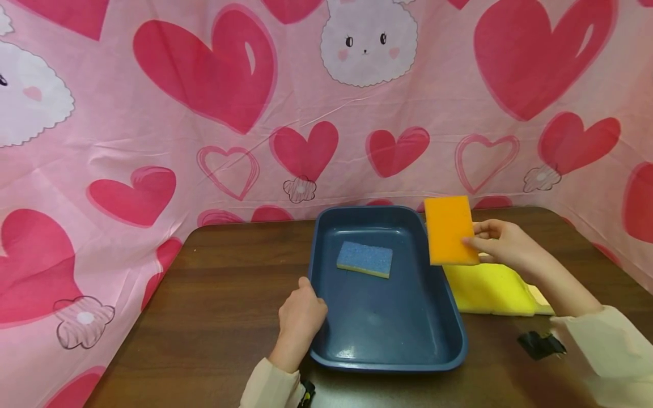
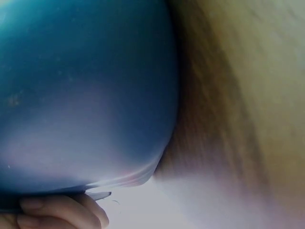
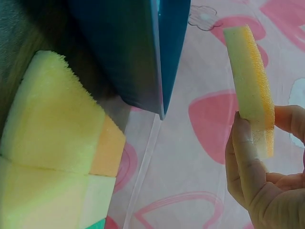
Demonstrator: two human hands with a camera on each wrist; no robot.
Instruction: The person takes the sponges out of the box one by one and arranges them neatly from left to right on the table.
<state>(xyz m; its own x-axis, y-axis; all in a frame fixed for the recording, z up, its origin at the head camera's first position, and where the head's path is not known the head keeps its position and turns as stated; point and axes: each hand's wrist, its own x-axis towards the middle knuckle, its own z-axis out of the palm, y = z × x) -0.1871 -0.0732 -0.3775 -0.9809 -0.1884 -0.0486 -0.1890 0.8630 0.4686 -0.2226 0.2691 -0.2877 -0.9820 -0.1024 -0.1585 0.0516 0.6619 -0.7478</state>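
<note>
My right hand (image 1: 502, 241) pinches an orange sponge (image 1: 450, 229) between thumb and fingers, lifted over the right rim of a dark blue tray (image 1: 382, 323). Seen edge-on in the right wrist view, that sponge (image 3: 250, 81) has a pale layer and an orange one. With curled fingers, my left hand (image 1: 302, 310) grips the tray's left rim; in the left wrist view the fingers (image 2: 66, 210) are bent at the tray's edge (image 2: 109, 119). Inside the tray lies a blue sponge (image 1: 365, 258) with a yellow underside.
Yellow sponges (image 1: 490, 289) lie on the brown table (image 1: 229, 317) to the right of the tray; the right wrist view shows them stacked (image 3: 52, 124) with orange, pale and green layers. A pink cloth (image 1: 352, 107) printed with hearts hangs behind the table and at its sides.
</note>
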